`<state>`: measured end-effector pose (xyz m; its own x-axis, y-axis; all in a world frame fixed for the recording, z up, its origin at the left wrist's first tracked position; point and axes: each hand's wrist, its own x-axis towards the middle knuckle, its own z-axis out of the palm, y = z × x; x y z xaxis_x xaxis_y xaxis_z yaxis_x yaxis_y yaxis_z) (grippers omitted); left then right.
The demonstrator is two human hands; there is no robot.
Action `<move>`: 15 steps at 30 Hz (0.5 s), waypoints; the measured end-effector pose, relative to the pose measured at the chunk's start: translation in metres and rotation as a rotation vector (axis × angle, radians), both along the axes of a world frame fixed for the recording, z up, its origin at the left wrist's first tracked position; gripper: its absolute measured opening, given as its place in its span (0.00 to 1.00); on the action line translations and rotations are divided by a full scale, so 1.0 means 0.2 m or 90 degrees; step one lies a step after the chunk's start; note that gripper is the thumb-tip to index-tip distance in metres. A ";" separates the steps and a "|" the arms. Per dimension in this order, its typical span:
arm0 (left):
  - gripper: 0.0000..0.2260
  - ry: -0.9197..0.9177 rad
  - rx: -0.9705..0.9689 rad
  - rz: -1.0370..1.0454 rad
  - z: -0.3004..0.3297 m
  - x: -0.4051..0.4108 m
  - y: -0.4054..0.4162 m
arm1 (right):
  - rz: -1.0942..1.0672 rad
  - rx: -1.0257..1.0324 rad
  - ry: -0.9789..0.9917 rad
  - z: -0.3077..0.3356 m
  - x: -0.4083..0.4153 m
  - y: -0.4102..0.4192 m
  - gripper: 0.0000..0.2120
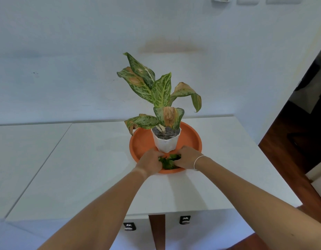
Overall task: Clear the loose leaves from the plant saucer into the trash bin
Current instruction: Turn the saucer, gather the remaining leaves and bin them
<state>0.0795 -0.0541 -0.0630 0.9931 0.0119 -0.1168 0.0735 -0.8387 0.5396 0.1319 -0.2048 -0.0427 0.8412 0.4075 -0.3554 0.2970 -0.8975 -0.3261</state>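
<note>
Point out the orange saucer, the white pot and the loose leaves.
orange saucer [190, 136], head view, bare right inner floor.
white pot [166, 144], head view, front wall.
loose leaves [167, 161], head view, clump between both hands.

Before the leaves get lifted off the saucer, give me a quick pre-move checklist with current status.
1. Both hands on the loose leaves: ok, left hand and right hand flank the pile.
2. Leaves fully gathered: cannot tell, hands hide part of the orange saucer.
3. White pot upright: ok.
4. Hands apart from pot: not ok, fingers seem to touch its base.
5. Trash bin located: cannot tell, none in view.
</note>
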 end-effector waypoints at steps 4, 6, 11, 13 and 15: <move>0.09 0.015 -0.026 -0.014 0.00 0.01 0.00 | -0.007 -0.020 -0.024 -0.01 -0.03 0.04 0.26; 0.09 0.015 -0.026 -0.004 -0.01 0.02 0.00 | -0.015 -0.044 -0.070 -0.05 -0.03 0.07 0.24; 0.14 0.060 -0.271 0.080 0.02 0.00 -0.01 | -0.126 0.051 -0.095 -0.10 -0.03 0.10 0.11; 0.13 0.060 -0.312 0.129 0.03 -0.01 -0.02 | -0.145 0.084 -0.079 -0.10 -0.04 0.10 0.12; 0.12 0.058 -0.264 0.095 0.03 -0.02 -0.02 | -0.164 0.113 -0.051 -0.10 -0.04 0.09 0.13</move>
<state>0.0756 -0.0582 -0.0569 0.9696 0.0878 -0.2285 0.2397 -0.5292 0.8140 0.1243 -0.1873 -0.0631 0.9474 0.2264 -0.2265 0.0978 -0.8780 -0.4686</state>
